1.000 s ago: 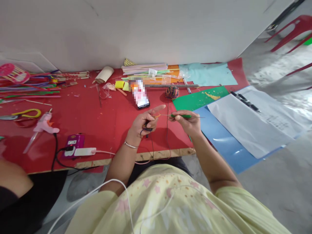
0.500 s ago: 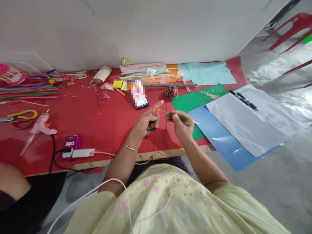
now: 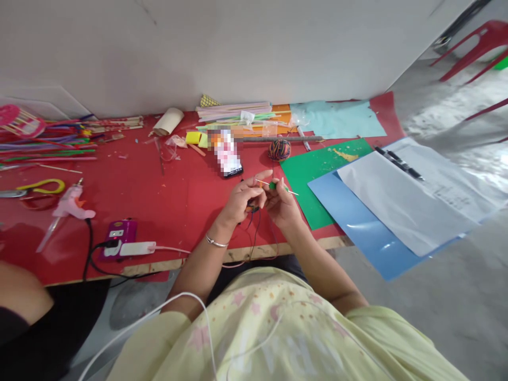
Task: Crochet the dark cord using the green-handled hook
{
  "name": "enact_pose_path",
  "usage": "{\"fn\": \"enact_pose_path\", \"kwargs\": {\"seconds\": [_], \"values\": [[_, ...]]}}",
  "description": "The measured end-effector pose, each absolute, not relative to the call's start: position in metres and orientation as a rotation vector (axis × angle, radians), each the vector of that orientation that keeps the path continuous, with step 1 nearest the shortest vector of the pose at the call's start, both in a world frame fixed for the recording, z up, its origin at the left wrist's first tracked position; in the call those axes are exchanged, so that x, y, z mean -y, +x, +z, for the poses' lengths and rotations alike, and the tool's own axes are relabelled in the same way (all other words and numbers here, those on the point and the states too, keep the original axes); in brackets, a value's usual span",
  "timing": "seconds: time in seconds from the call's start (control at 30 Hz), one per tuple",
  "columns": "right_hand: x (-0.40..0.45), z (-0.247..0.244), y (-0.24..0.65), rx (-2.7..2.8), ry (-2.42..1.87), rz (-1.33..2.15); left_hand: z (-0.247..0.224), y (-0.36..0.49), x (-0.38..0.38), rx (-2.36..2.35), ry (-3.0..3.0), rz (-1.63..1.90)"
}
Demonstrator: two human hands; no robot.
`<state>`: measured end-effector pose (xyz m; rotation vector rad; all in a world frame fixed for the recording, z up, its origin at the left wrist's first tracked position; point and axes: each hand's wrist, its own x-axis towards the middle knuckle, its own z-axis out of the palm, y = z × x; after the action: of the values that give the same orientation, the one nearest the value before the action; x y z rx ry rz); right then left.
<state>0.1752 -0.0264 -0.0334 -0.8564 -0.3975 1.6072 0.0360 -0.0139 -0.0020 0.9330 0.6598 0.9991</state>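
Note:
My right hand is closed round the green grip of a thin crochet hook, whose metal tip points left. Close beside it, my left hand pinches a small dark and orange yarn piece, mostly hidden by the fingers. A strand of yarn runs over the left index finger. Dark yarn hangs below both hands toward the table edge. Behind them a multicoloured yarn ball rests on the red table. A phone with a lit screen lies left of the ball.
Right of my hands are a green sheet, a blue folder with papers and pens. On the left lie a pink glue gun, scissors and a purple power socket with cables. Another person's limb shows at lower left.
My right hand has moved left and closer to my left hand, with its fingers now more curled round the green hook. The hook has shifted left with it.

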Motion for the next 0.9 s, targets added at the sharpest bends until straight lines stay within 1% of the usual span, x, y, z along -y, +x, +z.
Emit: {"fn": "enact_pose_path", "kwargs": {"seconds": [0.13,0.37,0.7,0.9], "values": [[0.026,-0.032,0.175,0.405,-0.866,1.617,-0.003,0.037,0.014,-0.694,0.924,1.048],[0.032,-0.031,0.173,0.405,-0.799,1.625,-0.004,0.035,0.015,-0.73,0.971,1.023],[0.045,-0.037,0.166,0.426,-0.882,1.317,-0.003,0.038,0.014,-0.676,0.928,1.029],[0.048,-0.044,0.152,0.49,-0.897,1.165,-0.002,0.045,0.018,-0.716,0.887,1.111]]}}
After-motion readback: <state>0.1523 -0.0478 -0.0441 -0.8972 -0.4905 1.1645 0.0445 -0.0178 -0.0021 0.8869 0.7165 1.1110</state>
